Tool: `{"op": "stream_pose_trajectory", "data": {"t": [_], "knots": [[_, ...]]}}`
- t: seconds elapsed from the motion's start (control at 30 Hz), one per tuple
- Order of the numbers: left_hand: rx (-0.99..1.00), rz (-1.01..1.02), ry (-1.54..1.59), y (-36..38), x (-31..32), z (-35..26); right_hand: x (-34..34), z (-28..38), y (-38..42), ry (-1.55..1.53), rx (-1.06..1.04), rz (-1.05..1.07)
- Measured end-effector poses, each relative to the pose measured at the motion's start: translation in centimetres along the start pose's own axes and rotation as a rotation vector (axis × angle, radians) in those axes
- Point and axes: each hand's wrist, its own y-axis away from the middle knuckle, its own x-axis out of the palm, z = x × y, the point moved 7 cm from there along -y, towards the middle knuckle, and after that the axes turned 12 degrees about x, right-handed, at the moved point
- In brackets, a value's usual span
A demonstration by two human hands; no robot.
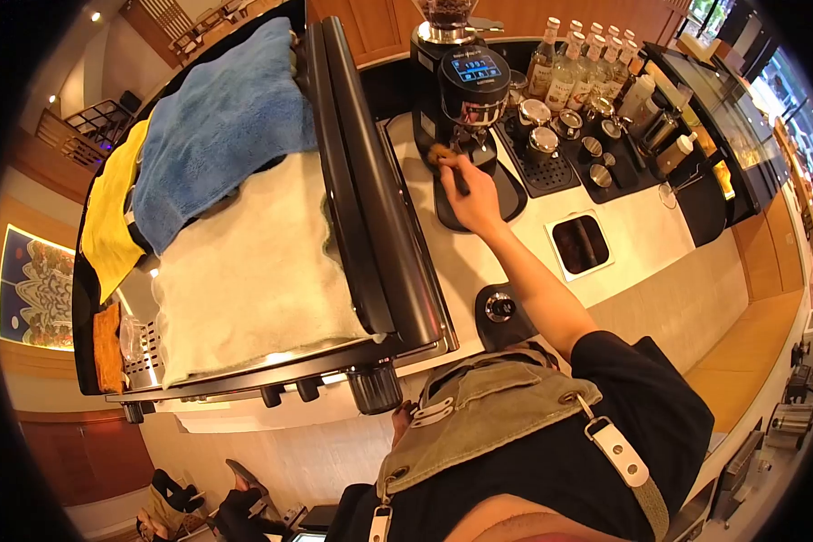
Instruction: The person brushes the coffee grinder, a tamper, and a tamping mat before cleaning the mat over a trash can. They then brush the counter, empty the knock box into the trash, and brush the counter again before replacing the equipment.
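My right hand (471, 191) is closed around a small brush with tan bristles (441, 154). The bristles point up toward the base of the black coffee grinder (472, 72), whose blue-lit display is on. Under the grinder's spout lies a dark tray (506, 197), with my right hand above its left part. Only a sliver of my left hand (403, 417) shows beside the apron (488, 406), close to a black knob (375, 388) at the espresso machine's corner. The fingers of that hand are mostly hidden.
The espresso machine (384, 208) on the left carries blue (226, 117), white (244, 262) and yellow cloths (113, 208). Right of the grinder stand several syrup bottles (565, 81) and metal tools on black mats (551, 176). A square opening (580, 246) and a tamper (499, 307) are nearer me.
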Motion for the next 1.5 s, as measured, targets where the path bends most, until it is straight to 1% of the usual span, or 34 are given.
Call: {"op": "stream_pose_trajectory", "data": {"t": [0.03,0.07,0.1,0.13,0.2,0.23,0.3,0.33,0.37,0.4,0.43,0.5,0.57,0.6,0.67,0.7,0.73,0.77,0.8,0.87,0.9,1.0,1.03,1.1,1.13,1.17,1.2,1.27,1.33,1.37,1.47,1.5], "knots": [[-0.119,-0.097,0.182,0.2,-0.1,1.4,-0.7,-1.2,1.1,0.006,0.084,0.031],[-0.157,-0.114,0.207,0.5,-0.3,1.8,-1.2,-2.4,2.0,0.013,0.168,0.060],[-0.178,-0.120,0.220,0.6,-0.5,2.0,-2.0,-2.9,2.0,-0.008,-0.027,-0.081],[-0.194,-0.128,0.231,0.9,-0.6,2.1,-2.7,-3.1,1.6,-0.012,-0.012,-0.113],[-0.204,-0.128,0.235,0.8,-0.9,2.0,-3.3,-4.1,0.1,-0.069,0.085,-0.153],[-0.210,-0.125,0.233,0.9,-1.1,1.9,-2.9,-4.6,-0.8,-0.011,0.097,-0.158],[-0.215,-0.108,0.214,1.2,-1.3,1.9,-1.5,-7.7,-1.8,0.053,0.050,-0.200],[-0.210,-0.100,0.202,1.1,-1.7,1.8,-1.2,-7.0,-2.0,0.079,0.025,-0.224],[-0.202,-0.092,0.188,1.0,-2.1,1.6,-1.9,-7.1,-1.6,0.082,0.067,-0.212],[-0.192,-0.082,0.176,0.8,-2.3,1.4,-2.1,-7.3,-1.5,-0.006,0.133,-0.179],[-0.186,-0.070,0.155,1.0,-2.6,1.3,-2.0,-7.2,-1.9,-0.041,0.146,-0.158],[-0.130,0.008,0.026,1.3,-3.1,1.1,-1.5,-8.1,-2.6,-0.064,0.171,-0.142],[0.131,0.255,-0.496,1.1,-3.1,-0.7,-0.7,-8.9,-3.8,-0.054,0.171,-0.163],[0.318,0.394,-0.837,1.1,-3.1,-1.6,-0.3,-8.6,-3.8,-0.037,0.108,-0.111],[0.027,0.190,-0.318,1.3,-4.0,-0.4,-0.7,-7.8,-2.9,0.006,-0.012,-0.002],[-0.083,0.087,-0.115,1.4,-4.4,0.1,-1.4,-8.7,-3.2,-0.040,0.028,-0.010],[-0.118,0.056,-0.059,1.4,-4.4,0.2,-2.2,-9.8,-3.7,-0.195,0.184,-0.026],[-0.148,0.029,-0.011,1.7,-4.5,0.3,-2.7,-10.5,-4.0,-0.130,0.161,-0.048],[-0.161,0.020,0.006,1.8,-4.6,0.3,-3.0,-10.6,-4.3,-0.066,0.135,-0.071],[-0.169,0.017,0.011,1.3,-4.7,0.0,-0.4,-9.4,-2.4,-0.071,-0.037,0.136],[-0.173,0.015,0.013,1.3,-4.9,-0.2,-0.5,-9.8,-2.4,-0.012,-0.018,0.187],[-0.179,0.002,0.030,1.1,-5.1,0.4,-3.6,-11.4,-5.0,-0.130,0.174,0.055],[-0.181,0.000,0.031,1.2,-5.2,0.7,-2.3,-11.6,-5.1,-0.351,0.154,0.117],[-0.178,0.006,0.025,0.8,-5.4,-0.1,-1.0,-11.0,-3.8,-0.228,0.163,0.220],[-0.172,0.007,0.031,0.6,-5.4,-0.1,-1.0,-10.8,-3.8,-0.225,0.153,0.273],[-0.169,0.005,0.032,0.6,-5.3,-0.1,-1.5,-11.3,-4.1,-0.267,0.218,0.292],[-0.168,0.005,0.033,0.7,-5.2,0.1,-1.6,-12.8,-4.9,-0.372,0.251,0.263],[-0.173,0.016,0.043,-0.3,-5.7,-0.2,-1.6,-13.9,-6.3,-0.495,0.354,0.179],[-0.169,0.011,0.046,0.3,-4.9,-0.3,0.0,-13.5,-4.9,-0.380,0.354,0.249],[-0.168,0.010,0.048,0.4,-4.7,-0.2,-0.6,-11.9,-4.4,-0.377,0.305,0.295],[-0.179,0.012,0.066,0.0,-4.3,-0.6,-1.9,-13.1,-6.2,-0.482,0.329,0.280],[-0.181,0.005,0.073,0.4,-3.8,-1.1,-2.0,-13.2,-6.6,-0.539,0.352,0.198]]}}
